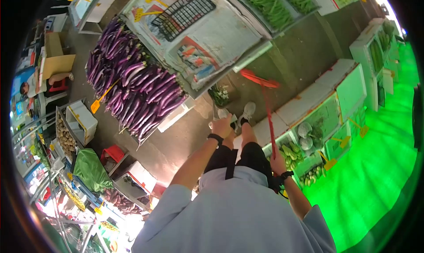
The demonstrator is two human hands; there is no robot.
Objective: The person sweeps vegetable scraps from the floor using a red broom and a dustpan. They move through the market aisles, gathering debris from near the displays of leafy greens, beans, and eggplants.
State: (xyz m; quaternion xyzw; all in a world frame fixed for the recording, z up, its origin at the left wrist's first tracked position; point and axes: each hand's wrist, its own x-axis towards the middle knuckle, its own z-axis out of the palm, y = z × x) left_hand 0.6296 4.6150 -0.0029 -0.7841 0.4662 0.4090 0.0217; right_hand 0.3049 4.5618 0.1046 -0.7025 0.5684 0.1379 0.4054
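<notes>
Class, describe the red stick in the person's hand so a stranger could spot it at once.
Start at the heap of purple aubergines. Right of it, the red stick runs from the person's right hand up to a flat head. It is the only long, thin red thing beside the white boxes of vegetables.

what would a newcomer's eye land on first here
First the big heap of purple eggplants at upper left, then the bright green floor that fills the right side. In the middle, the right hand grips a long red stick with a flat red head at its far end.
</notes>
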